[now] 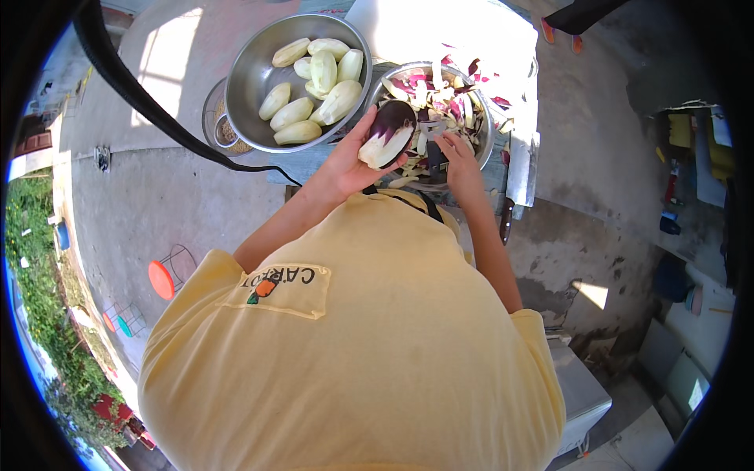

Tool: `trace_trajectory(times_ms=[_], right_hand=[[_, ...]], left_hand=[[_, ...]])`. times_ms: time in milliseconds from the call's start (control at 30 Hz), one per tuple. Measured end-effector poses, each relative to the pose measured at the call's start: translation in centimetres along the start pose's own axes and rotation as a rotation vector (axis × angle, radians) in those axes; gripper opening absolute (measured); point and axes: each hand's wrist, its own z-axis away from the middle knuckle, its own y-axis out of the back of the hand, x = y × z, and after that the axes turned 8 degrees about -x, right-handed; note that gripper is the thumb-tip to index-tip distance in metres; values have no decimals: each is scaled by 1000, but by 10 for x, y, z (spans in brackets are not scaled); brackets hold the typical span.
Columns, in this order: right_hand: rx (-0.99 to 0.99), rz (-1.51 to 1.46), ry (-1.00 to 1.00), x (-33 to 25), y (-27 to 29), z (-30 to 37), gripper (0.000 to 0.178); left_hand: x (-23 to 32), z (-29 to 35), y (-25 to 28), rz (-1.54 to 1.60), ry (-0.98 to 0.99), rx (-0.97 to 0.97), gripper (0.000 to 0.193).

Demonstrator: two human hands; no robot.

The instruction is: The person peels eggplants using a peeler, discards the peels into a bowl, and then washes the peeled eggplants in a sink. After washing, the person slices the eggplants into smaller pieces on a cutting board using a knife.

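My left hand (351, 161) is wrapped round a partly peeled eggplant (395, 122), its upper part dark purple and its lower part pale and bare. In my right hand (461, 161) is a peeler with a dark handle (435, 157), its head close to the eggplant's right side but apart from it. Both hands are over a metal bowl (488, 141) of purple and white peelings (452, 98). Left of it stands a larger metal bowl (250, 74) with several pale peeled eggplants (339, 102).
A cleaver with a dark handle (517, 180) lies right of the peelings bowl, on the table's right side. A glass lid (212, 114) shows beside the big bowl. Loose peelings lie on a brightly lit white board (514, 47). An orange stool (162, 279) stands on the floor at left.
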Motion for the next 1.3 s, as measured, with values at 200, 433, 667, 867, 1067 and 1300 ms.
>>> trace_trajectory(times_ms=[200, 433, 667, 867, 1067, 1300], right_hand=[[351, 347, -990, 74, 2, 78, 38], [128, 404, -1123, 118, -4, 111, 56], [276, 259, -1026, 112, -15, 146, 60], [422, -39, -926, 14, 25, 154, 39], [203, 86, -144, -86, 44, 105, 62], [79, 117, 140, -104, 44, 76, 60]], left_hand=[[-3, 8, 0, 96, 30, -14, 46], [2, -1, -5, 46, 54, 0, 44], [-1, -2, 0, -97, 5, 38, 46], [-10, 0, 9, -161, -13, 46, 47], [-26, 6, 9, -594, -134, -151, 42], [-9, 19, 60, -1987, -187, -83, 72]])
